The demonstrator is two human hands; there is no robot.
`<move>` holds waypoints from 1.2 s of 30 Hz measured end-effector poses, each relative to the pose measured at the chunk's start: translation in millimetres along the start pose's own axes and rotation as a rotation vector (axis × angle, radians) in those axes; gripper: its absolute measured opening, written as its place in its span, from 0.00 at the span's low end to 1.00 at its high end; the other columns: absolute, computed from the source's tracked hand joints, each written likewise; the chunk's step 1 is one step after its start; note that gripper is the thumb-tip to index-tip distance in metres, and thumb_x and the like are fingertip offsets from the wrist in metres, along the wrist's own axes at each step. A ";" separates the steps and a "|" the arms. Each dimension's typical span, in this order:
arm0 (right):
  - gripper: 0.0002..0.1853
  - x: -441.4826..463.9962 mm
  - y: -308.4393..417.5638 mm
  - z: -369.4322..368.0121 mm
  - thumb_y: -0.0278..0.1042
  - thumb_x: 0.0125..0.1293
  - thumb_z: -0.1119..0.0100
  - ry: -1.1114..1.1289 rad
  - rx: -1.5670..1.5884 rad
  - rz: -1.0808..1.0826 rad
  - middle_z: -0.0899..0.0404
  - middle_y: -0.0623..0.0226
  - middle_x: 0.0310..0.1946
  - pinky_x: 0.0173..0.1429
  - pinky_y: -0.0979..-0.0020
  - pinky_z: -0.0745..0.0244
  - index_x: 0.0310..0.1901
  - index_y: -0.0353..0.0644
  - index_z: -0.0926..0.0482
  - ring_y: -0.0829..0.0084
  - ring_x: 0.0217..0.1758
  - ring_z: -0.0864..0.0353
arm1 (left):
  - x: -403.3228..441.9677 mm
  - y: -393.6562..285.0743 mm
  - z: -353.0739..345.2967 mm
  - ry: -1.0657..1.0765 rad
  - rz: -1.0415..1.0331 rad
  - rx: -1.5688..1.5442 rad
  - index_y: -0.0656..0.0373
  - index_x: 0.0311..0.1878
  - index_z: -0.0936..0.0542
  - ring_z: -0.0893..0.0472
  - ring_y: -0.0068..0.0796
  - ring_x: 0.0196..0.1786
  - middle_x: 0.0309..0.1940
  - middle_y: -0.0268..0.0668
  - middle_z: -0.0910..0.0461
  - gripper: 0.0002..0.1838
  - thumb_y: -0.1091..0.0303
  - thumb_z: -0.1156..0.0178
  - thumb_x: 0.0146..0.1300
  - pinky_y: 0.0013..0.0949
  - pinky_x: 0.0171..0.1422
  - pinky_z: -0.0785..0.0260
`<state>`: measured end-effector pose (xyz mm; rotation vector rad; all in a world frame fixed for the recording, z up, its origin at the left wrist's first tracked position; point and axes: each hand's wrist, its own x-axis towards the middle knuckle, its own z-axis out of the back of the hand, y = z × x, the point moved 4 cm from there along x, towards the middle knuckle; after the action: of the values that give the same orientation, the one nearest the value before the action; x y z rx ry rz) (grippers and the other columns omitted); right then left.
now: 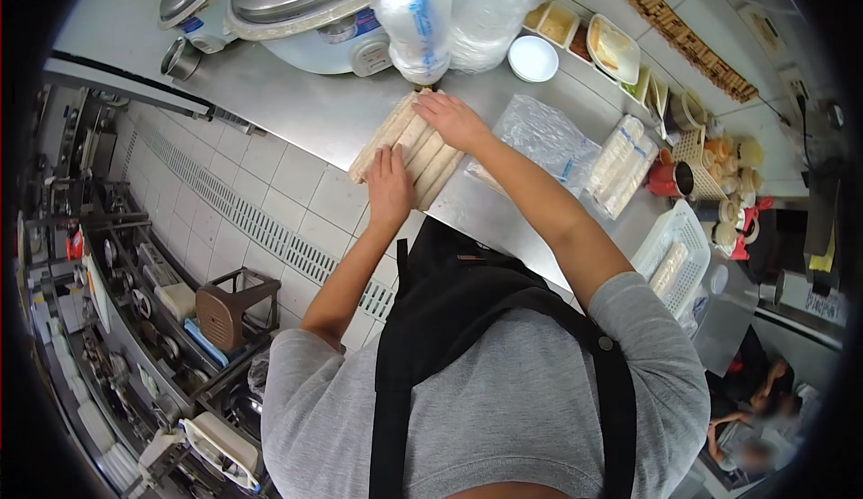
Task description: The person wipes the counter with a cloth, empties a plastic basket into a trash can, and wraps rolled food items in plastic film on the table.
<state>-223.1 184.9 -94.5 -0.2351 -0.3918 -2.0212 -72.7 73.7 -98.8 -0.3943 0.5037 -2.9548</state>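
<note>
Several long, pale rolls (434, 159) that look like dough lie side by side at the near edge of the steel counter. On their near left part rests my left hand (390, 189), its fingers stretched out over the surface. My right hand (452, 121) lies across their far end with the fingers extended and flat. Both hands touch the rolls from above; the undersides of the rolls are hidden. Just right of them is a crumpled clear plastic bag (544, 139). Beyond that sits a plastic-wrapped pack of similar pale rolls (620, 168).
Large lidded cookers (315, 4) stand at the back left, with a small metal cup (182, 58). Wrapped plastic bundles (413, 27), a white bowl (533, 58) and food containers (614, 48) line the back. A white basket (688, 261) is at right. Two people sit at lower right.
</note>
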 end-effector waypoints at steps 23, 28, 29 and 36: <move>0.10 -22.2 -17.0 61.1 0.30 0.53 0.41 0.222 0.126 0.122 0.24 0.64 0.38 0.53 0.62 0.29 0.39 0.44 0.23 0.62 0.51 0.25 | 21.3 -7.6 29.9 0.058 0.034 -0.306 0.57 0.55 0.29 0.21 0.46 0.42 0.38 0.45 0.20 0.27 0.71 0.33 0.50 0.42 0.48 0.31; 0.13 -129.8 -30.8 118.9 0.34 0.56 0.36 0.179 0.416 -0.379 0.20 0.61 0.39 0.47 0.62 0.25 0.43 0.47 0.21 0.59 0.43 0.21 | 59.4 -40.9 6.5 0.291 -0.230 -0.789 0.59 0.45 0.22 0.20 0.39 0.41 0.38 0.43 0.20 0.17 0.71 0.31 0.51 0.35 0.45 0.29; 0.13 -151.4 -33.4 119.9 0.34 0.56 0.36 0.173 0.408 -0.396 0.20 0.61 0.39 0.47 0.62 0.25 0.43 0.47 0.21 0.59 0.43 0.21 | 64.3 -58.3 5.3 0.331 -0.211 -0.863 0.61 0.40 0.19 0.22 0.33 0.37 0.36 0.39 0.21 0.13 0.73 0.31 0.50 0.32 0.42 0.30; 0.13 -258.9 -36.6 82.9 0.34 0.56 0.35 0.172 0.589 -0.875 0.19 0.59 0.37 0.46 0.64 0.25 0.43 0.44 0.21 0.60 0.40 0.19 | 80.8 -104.3 -80.8 0.634 -0.445 -0.784 0.58 0.41 0.17 0.30 0.23 0.31 0.35 0.33 0.26 0.12 0.77 0.32 0.51 0.25 0.37 0.35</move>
<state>-136.2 444.7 -109.3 0.5690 -1.0889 -2.6075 -179.8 183.7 -118.0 0.4759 1.8723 -3.1039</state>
